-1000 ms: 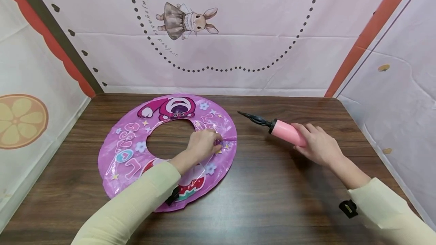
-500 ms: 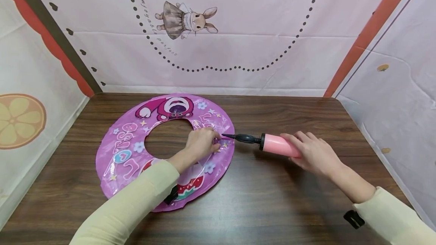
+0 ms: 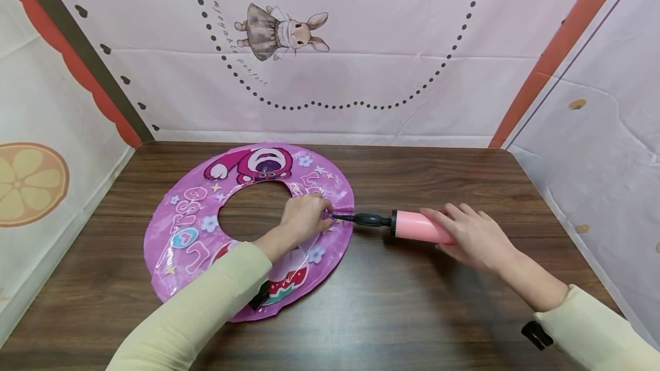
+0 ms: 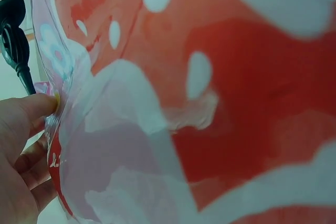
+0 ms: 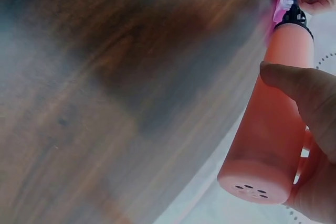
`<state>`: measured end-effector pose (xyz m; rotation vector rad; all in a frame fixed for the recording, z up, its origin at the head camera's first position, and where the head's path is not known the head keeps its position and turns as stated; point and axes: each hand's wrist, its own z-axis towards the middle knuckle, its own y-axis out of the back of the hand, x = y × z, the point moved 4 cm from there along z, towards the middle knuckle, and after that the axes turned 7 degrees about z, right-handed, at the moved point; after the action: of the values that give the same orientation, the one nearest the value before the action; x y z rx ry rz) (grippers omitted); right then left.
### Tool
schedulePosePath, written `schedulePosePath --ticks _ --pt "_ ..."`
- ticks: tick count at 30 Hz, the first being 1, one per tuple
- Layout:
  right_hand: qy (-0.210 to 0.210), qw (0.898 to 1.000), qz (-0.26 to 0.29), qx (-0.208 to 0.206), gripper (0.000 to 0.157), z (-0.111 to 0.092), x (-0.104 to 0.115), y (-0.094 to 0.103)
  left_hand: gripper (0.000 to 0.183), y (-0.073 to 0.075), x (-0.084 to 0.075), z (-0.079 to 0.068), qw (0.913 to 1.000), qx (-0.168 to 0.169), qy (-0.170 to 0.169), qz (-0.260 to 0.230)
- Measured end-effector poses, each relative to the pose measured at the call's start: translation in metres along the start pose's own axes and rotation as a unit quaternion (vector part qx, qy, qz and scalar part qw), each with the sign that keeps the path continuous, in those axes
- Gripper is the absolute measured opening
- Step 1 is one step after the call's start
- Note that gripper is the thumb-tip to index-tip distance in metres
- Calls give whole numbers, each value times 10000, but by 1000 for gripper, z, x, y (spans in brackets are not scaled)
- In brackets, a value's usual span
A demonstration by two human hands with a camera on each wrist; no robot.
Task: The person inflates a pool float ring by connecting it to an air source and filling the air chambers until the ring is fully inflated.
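Observation:
A purple swim ring (image 3: pixel 166 228) printed with a pink bear, flowers and strawberries lies rather flat on the table. My left hand (image 3: pixel 305 216) reaches across its hole and pinches the ring's vinyl on the right side, at what looks like the valve. In the left wrist view, thumb and fingers of the left hand (image 4: pixel 21 145) hold a fold of the ring (image 4: pixel 157 103). My right hand (image 3: pixel 476 239) grips a pink hand pump (image 3: pixel 419 227) by its barrel. The pump's black nozzle (image 3: pixel 368 220) points left, its tip right at the left fingertips. The valve itself is mostly hidden.
The brown wooden table (image 3: pixel 387 314) stretches beneath both hands. A pale printed cloth (image 3: pixel 361 27) with a rabbit hangs behind it, and more cloth (image 3: pixel 593 147) lines the right side. A black wrist strap (image 3: pixel 536 335) shows below the right sleeve.
My right hand has brought the pump left, levelling it, so its nozzle tip now meets the left fingers. The left hand keeps its pinch, and the ring has barely shifted.

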<state>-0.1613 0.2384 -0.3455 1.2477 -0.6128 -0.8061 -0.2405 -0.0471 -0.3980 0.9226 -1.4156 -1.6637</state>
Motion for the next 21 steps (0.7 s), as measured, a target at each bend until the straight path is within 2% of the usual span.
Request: schedulePosePath --ticks 7,15,21 --pt "192 9985 -512 -14 73 7 5 11 21 -1 -1 -1 9999 -66 -118 64" --pt "602 9912 -1097 -434 71 18 17 29 13 -1 -3 -2 9974 -445 -512 226" --pt "752 9867 -1374 -437 71 24 23 36 12 -1 -4 -1 9968 -497 -554 301"
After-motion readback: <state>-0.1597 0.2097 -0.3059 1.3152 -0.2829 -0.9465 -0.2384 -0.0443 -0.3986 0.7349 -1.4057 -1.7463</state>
